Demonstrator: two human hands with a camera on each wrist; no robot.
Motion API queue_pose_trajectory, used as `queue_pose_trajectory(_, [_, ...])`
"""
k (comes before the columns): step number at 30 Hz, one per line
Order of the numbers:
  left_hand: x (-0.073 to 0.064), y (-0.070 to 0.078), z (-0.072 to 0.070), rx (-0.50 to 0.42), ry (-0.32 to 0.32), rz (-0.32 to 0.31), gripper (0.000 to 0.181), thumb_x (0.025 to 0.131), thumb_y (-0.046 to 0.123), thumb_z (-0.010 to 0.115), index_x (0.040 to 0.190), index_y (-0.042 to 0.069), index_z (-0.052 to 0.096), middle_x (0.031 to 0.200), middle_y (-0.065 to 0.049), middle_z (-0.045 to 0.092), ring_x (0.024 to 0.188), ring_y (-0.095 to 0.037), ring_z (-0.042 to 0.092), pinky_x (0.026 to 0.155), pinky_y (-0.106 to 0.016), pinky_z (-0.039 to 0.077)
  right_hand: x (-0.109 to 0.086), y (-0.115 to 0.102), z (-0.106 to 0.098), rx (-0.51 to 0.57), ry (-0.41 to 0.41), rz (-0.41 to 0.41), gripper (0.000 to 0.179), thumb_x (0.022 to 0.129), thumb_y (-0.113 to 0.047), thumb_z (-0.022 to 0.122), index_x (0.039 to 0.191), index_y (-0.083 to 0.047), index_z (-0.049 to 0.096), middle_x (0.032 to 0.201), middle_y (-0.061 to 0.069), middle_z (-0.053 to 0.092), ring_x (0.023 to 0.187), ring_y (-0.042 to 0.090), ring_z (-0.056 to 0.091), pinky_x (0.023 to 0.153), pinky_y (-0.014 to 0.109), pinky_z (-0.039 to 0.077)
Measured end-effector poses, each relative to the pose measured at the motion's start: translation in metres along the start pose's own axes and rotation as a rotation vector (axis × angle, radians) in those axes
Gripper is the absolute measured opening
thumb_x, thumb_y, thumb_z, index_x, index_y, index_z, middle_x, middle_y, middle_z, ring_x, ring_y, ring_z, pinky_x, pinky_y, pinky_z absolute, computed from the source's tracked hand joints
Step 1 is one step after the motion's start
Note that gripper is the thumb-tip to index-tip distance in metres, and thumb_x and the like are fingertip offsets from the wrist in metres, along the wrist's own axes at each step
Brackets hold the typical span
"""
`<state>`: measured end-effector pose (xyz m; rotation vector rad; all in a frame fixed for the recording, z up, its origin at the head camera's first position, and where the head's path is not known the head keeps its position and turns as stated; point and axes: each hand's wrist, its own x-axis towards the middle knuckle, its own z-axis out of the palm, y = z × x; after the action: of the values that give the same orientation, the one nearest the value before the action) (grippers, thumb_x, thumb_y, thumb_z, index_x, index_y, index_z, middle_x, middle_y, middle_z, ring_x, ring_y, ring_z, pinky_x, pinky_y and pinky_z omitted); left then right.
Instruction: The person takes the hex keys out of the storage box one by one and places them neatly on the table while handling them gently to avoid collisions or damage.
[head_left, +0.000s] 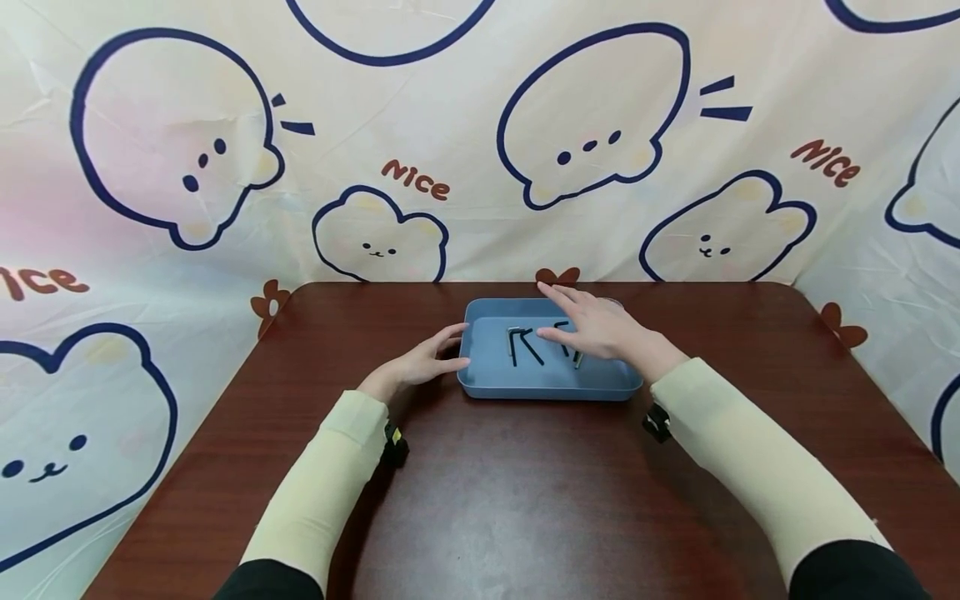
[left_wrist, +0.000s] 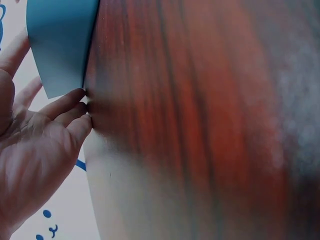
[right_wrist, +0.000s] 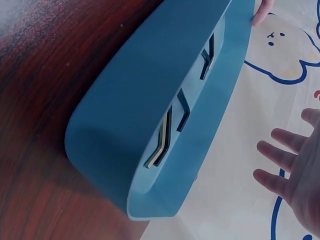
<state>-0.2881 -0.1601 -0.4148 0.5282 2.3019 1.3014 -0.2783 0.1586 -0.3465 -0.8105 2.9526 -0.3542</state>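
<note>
A shallow blue tray [head_left: 551, 392] sits toward the back of the brown table, with several L-shaped hex keys lying in it. Most are black, such as the hex key [head_left: 514, 348] on the tray's left half; a lighter, metallic one [right_wrist: 162, 142] shows in the right wrist view. My left hand [head_left: 414, 364] is at the tray's left end, thumb and fingers extended with their tips right at its wall [left_wrist: 62, 55]. Over the tray's right half hovers my right hand [head_left: 600, 327], fingers spread and holding nothing, covering part of the hex keys there.
The brown table [head_left: 480, 492] stretches from the tray to the near edge of the view. A cream cloth [head_left: 480, 108] printed with cartoon bears hangs behind it and along both sides. A dark wrist device [head_left: 394, 444] sits under the left sleeve, another [head_left: 657, 422] under the right.
</note>
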Motion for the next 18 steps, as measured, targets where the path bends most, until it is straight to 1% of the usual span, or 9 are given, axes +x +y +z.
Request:
queue_pose_trajectory(6, [0.001,0.000,-0.001,-0.006,-0.005,-0.008,0.071,0.098,0.022,0.061,0.155,0.015,0.019,0.156,-0.018,0.024,0.144,-0.032,0.019,0.112,-0.057,0.014,0.004,0.001,0.002,0.062,-0.011,-0.011,0.084,0.092,-0.068,0.042,0.158,-0.023,0.013,0.158,0.013,0.022,0.140,0.036,0.028,0.104,0.061,0.029])
queue_pose_trajectory(12, [0.002,-0.001,-0.001,-0.004,0.001,-0.013,0.072,0.097,0.024,0.062,0.155,0.017,0.020,0.156,-0.017,0.025,0.144,-0.031,0.020,0.112,-0.057,0.014,0.011,0.003,0.003,0.095,-0.016,0.007,0.087,0.091,-0.069,0.045,0.157,-0.024,0.013,0.157,0.015,0.024,0.137,0.037,0.034,0.102,0.061,0.032])
queue_pose_trajectory(18, [0.001,-0.001,-0.001,-0.008,0.002,-0.014,0.072,0.097,0.024,0.062,0.155,0.016,0.020,0.157,-0.018,0.024,0.144,-0.032,0.020,0.112,-0.057,0.014,0.020,0.007,0.001,0.194,-0.038,0.020,0.085,0.091,-0.065,0.051,0.157,-0.023,0.019,0.156,0.013,0.027,0.137,0.034,0.035,0.103,0.059,0.032])
